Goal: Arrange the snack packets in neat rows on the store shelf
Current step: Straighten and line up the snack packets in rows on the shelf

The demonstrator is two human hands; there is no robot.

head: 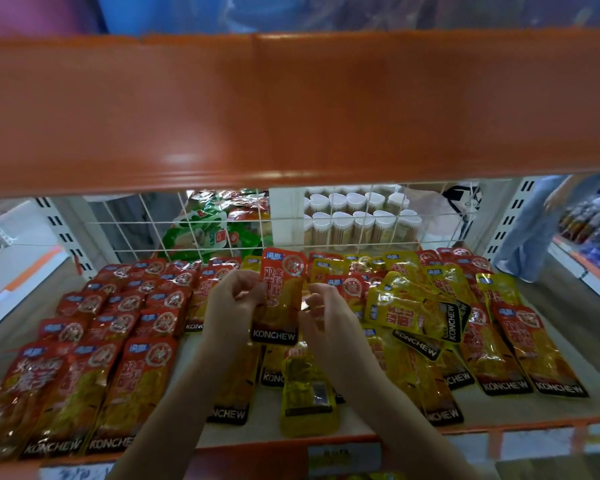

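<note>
Where the pale shelf board (568,327) runs back to a white wire grid (326,233), an orange shelf (291,109) overhangs it from above and an orange lip (516,427) edges its near side. White slotted uprights (513,216) stand at both sides, and through the grid show green bags (201,233) and rows of white-capped jars (361,220). At far right a person in pale trousers (530,237) stands in the aisle by another rack of goods. Red snack packets (125,327) lie in tidy overlapping rows on the left half of the board, each with a black band reading KONCHEW at its near end, legible on the nearest ones. On the right, yellow and red packets (426,306) lie heaped at odd angles, several showing the same KONCHEW band. A yellow packet (307,393) lies near the front edge between the forearms, its writing too blurred to read. Above the middle of the board, one red packet (280,299) is held upright, KONCHEW across its lower end and Chinese characters above. The left hand (234,299) pinches its left edge with curled fingers; the right hand (321,310) has its fingers curled at its right edge, apparently gripping there.
</note>
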